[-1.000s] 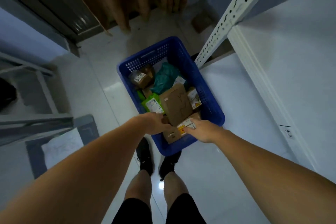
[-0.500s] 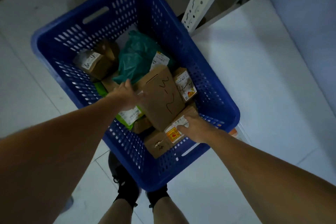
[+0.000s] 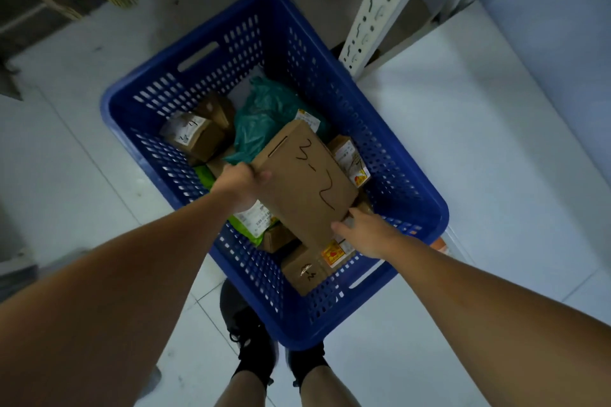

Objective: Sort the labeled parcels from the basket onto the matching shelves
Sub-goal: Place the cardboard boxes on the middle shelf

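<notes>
A blue plastic basket (image 3: 334, 311) stands on the floor, holding several parcels. On top lies a flat brown cardboard box (image 3: 307, 182) with "3-2" handwritten on it. My left hand (image 3: 239, 187) grips its left edge. My right hand (image 3: 363, 233) holds its near right corner. Around it lie a teal bag (image 3: 264, 116), a small brown box with a label (image 3: 193, 137), a green packet (image 3: 253, 221), a labelled box at the right (image 3: 350, 158) and a brown box at the near end (image 3: 305, 269).
A white perforated shelf upright (image 3: 377, 3) stands just beyond the basket's far right corner, with a pale shelf board (image 3: 479, 129) to the right. My feet in black shoes (image 3: 251, 340) sit at the basket's near edge. Cardboard leans at the top left.
My left hand moved onto the box's left edge and closed on it. My right hand shifted from the labelled parcel below to the box's near corner. The box is tilted up a little.
</notes>
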Demonstrator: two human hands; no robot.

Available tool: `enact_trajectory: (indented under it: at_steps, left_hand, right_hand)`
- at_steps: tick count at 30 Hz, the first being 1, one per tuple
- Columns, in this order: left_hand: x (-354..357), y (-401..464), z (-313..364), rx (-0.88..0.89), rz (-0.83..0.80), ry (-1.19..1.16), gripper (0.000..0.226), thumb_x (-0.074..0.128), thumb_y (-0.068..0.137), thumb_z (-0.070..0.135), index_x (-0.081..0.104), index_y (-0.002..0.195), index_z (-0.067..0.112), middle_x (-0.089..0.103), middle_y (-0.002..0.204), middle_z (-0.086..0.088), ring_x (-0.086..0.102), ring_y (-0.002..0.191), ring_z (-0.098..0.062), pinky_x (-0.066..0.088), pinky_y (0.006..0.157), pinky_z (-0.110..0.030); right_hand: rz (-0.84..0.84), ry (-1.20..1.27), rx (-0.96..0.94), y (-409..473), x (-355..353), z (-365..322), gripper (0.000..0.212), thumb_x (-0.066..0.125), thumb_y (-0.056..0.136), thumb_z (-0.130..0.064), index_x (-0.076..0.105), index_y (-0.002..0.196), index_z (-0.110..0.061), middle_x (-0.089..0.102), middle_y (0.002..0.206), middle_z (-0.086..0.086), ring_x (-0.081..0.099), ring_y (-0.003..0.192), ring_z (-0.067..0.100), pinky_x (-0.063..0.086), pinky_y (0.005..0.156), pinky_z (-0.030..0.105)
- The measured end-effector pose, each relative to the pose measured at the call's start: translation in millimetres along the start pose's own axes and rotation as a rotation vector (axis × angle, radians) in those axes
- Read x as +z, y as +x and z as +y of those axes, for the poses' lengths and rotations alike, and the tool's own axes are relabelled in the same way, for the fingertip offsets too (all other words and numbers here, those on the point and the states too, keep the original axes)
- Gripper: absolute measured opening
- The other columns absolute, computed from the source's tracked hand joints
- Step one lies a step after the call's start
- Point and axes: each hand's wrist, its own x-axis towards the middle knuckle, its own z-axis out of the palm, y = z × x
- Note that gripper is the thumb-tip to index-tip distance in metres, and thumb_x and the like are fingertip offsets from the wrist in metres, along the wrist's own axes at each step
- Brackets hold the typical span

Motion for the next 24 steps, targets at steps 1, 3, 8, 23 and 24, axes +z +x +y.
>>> enact_trajectory:
  at_steps: [1, 3, 8, 23, 24]
  left_hand:
    - [-11, -8, -2, -0.003, 0.004, -0.063, 0.063, 0.044, 0.098, 0.06, 0.054, 0.129, 0.005, 0.055, 0.125, -0.018, 0.057, 0.101, -0.031, 0.044, 0.081, -0.039]
    - [-35, -30, -3, -0.004, 0.023, -0.192, 0.06, 0.045, 0.099, 0.057, 0.056, 0.125, 0.004, 0.059, 0.115, -0.014, 0.057, 0.095, -0.028, 0.043, 0.076, -0.037]
    - [-100, -97, -3, 0.004, 0.065, -0.473, 0.053, 0.042, 0.104, 0.049, 0.054, 0.132, 0.005, 0.061, 0.122, -0.015, 0.06, 0.109, -0.031, 0.049, 0.093, -0.04]
    - [-382, -351, 61, 0.141, 0.355, -0.508, 0.037, 0.046, 0.106, 0.035, 0.044, 0.136, 0.015, 0.053, 0.122, -0.006, 0.055, 0.104, -0.021, 0.047, 0.088, -0.037]
    - [-401, -369, 66, 0.149, 0.383, -0.491, 0.038, 0.048, 0.105, 0.034, 0.045, 0.137, 0.013, 0.053, 0.12, -0.004, 0.054, 0.101, -0.02, 0.046, 0.085, -0.034]
  right_hand:
    - [0.016, 0.038, 0.005, -9, -6, -6, 0.08, 0.043, 0.095, -0.071, 0.033, 0.155, -0.019, 0.042, 0.153, 0.013, 0.043, 0.137, 0.034, 0.038, 0.112, 0.049]
    - [0.025, 0.118, 0.029, -29, -19, -20, 0.087, 0.042, 0.095, -0.072, 0.031, 0.156, -0.012, 0.041, 0.155, 0.014, 0.042, 0.139, 0.034, 0.037, 0.114, 0.046]
    - [0.081, 0.284, -0.015, -85, -67, -68, 0.1, 0.039, 0.087, -0.083, 0.03, 0.157, -0.013, 0.043, 0.156, 0.01, 0.045, 0.138, 0.031, 0.04, 0.112, 0.044]
    - [0.403, 0.265, -0.445, -369, -256, -248, 0.059, 0.059, 0.097, -0.053, 0.05, 0.138, -0.011, 0.058, 0.137, 0.007, 0.054, 0.125, 0.028, 0.044, 0.102, 0.034]
    - [0.427, 0.266, -0.482, -390, -269, -259, 0.059, 0.059, 0.098, -0.051, 0.049, 0.14, -0.011, 0.057, 0.139, 0.007, 0.054, 0.127, 0.028, 0.043, 0.102, 0.033]
